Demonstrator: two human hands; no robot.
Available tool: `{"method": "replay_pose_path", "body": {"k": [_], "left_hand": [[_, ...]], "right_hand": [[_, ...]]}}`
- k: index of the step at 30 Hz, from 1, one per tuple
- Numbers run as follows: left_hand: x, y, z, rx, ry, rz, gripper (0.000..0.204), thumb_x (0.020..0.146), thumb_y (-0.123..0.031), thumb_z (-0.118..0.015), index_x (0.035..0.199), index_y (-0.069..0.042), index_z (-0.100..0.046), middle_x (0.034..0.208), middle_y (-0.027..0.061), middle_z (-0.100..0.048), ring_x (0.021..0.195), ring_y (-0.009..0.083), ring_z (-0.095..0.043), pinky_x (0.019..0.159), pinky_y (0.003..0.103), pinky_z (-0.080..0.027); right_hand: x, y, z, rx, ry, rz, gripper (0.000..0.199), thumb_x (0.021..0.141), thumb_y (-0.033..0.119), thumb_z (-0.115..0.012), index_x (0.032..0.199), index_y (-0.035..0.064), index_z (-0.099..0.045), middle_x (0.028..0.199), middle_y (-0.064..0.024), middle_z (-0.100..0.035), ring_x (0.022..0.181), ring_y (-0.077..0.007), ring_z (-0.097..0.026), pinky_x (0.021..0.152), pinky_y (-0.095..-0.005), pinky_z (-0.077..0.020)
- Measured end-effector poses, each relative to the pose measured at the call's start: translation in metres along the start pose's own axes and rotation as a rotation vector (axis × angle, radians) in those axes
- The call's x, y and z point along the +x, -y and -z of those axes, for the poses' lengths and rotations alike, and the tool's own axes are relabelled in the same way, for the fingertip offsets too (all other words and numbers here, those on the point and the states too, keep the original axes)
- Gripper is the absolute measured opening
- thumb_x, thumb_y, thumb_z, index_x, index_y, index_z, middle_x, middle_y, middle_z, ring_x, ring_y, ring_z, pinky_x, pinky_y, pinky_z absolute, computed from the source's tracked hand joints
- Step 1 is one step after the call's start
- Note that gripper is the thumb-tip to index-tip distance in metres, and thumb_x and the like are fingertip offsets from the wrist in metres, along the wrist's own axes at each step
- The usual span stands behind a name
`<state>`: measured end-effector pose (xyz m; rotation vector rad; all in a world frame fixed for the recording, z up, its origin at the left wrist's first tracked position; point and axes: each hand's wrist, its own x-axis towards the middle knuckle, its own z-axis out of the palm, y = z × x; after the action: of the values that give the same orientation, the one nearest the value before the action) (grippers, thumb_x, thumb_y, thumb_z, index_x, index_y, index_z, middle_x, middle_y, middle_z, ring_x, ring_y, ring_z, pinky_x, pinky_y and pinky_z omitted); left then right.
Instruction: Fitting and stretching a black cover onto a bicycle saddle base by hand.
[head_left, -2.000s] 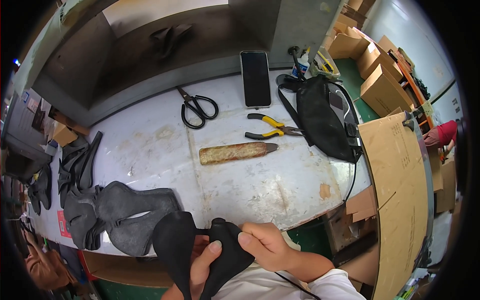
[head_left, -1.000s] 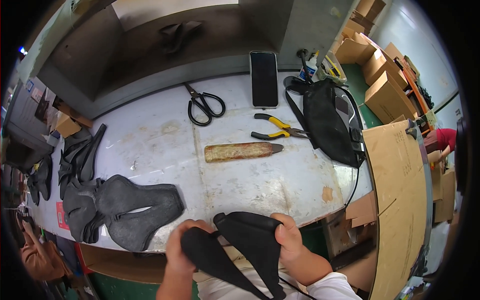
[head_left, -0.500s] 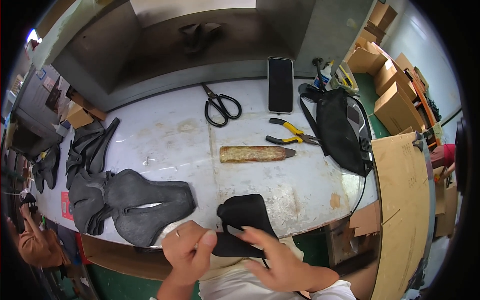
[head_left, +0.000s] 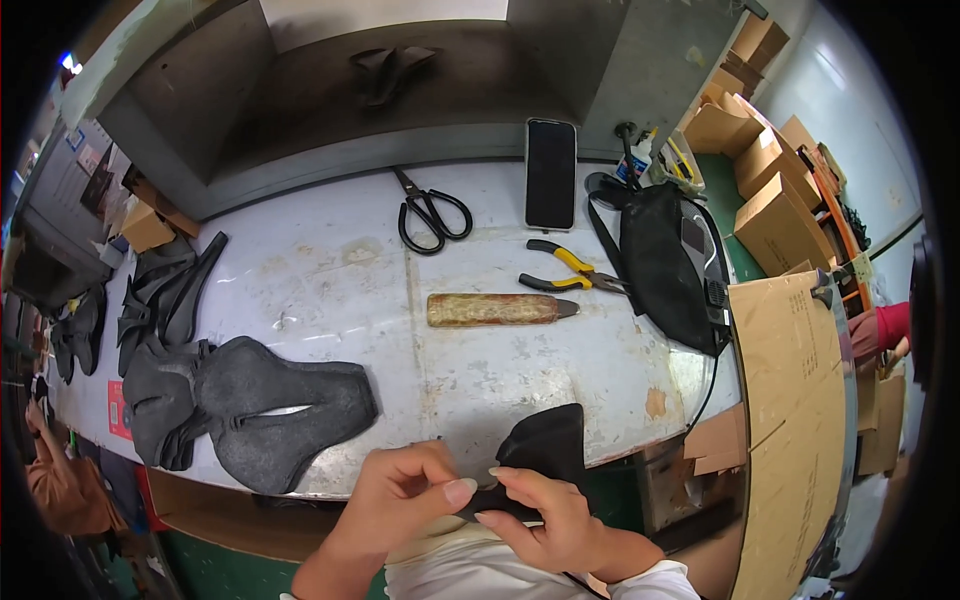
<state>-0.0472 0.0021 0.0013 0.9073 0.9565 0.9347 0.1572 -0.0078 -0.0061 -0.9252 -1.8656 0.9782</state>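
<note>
- Black flat piece point(head_left: 548, 447): in front of the torso at the table's near edge, wide end up, lower part hidden by the hands.
- Right hand point(head_left: 552, 522): thumb and index nearly together, pinching the piece's lower left part; other fingers folded; forearm angles in from lower right.
- Left hand point(head_left: 395, 500): fingers curled, thumb pointing right, its tip at the piece's left side; can't tell whether it grips; forearm rises from lower left.
- Hands close together, thumbs facing.
- Dark grey cut pieces point(head_left: 335, 392): overlapping on the table point(head_left: 330, 300), left of the hands.
- Tool with wrapped handle point(head_left: 490, 310): beyond the hands, tip to the right.
- Yellow-black pliers point(head_left: 572, 262): past the tool, slightly right.
- Black-handled scissors point(head_left: 432, 212): farther back, left of the phone point(head_left: 551, 175).
</note>
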Motion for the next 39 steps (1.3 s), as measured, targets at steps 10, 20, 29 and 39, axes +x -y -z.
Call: {"method": "replay_pose_path", "body": {"k": [10, 20, 29, 39], "left_hand": [[0.008, 0.011, -0.003, -0.441, 0.055, 0.087, 0.013, 0.094, -0.014, -0.06, 0.087, -0.003, -0.06, 0.083, 0.0032, -0.056, 0.079, 0.0126, -0.05, 0.073, 0.027, -0.04], [-0.003, 0.001, -0.011, 0.713, -0.107, -0.597, 0.006, 0.091, -0.005, -0.058, 0.087, 0.0, -0.056, 0.075, 0.0114, -0.055, 0.065, 0.0268, -0.053, 0.061, 0.036, -0.043], [-0.005, 0.022, -0.025, 0.11, -0.122, -0.677, 0.023, 0.1, -0.016, -0.046, 0.085, 0.0, -0.052, 0.072, 0.0061, -0.05, 0.064, 0.017, -0.046, 0.061, 0.03, -0.038], [-0.013, 0.015, -0.021, 0.035, 0.046, -0.153, 0.026, 0.102, -0.023, -0.046, 0.083, -0.006, -0.05, 0.077, -0.0034, -0.048, 0.071, 0.0067, -0.041, 0.063, 0.026, -0.036]], "right_hand": [[0.008, 0.002, 0.007, -0.035, -0.027, 0.085, 0.037, 0.079, 0.001, -0.076, 0.112, -0.0056, -0.06, 0.084, -0.0152, -0.068, 0.069, -0.0221, -0.067, 0.061, -0.0268, -0.0519], [0.005, 0.004, 0.003, 0.139, 0.011, -0.111, 0.035, 0.088, 0.0, -0.065, 0.122, -0.0035, -0.059, 0.083, -0.0107, -0.065, 0.068, -0.0138, -0.059, 0.06, -0.0254, -0.0474], [0.012, 0.036, 0.005, 1.158, 0.068, -0.699, 0.06, 0.097, 0.001, -0.054, 0.149, 0.0048, -0.024, 0.092, -0.0034, -0.058, 0.082, -0.0058, -0.053, 0.073, -0.0181, -0.042], [0.009, 0.025, 0.007, 0.975, -0.064, -0.581, 0.064, 0.093, -0.003, -0.058, 0.147, 0.0034, -0.025, 0.101, -0.0068, -0.06, 0.091, -0.009, -0.058, 0.08, -0.0209, -0.0456]]}}
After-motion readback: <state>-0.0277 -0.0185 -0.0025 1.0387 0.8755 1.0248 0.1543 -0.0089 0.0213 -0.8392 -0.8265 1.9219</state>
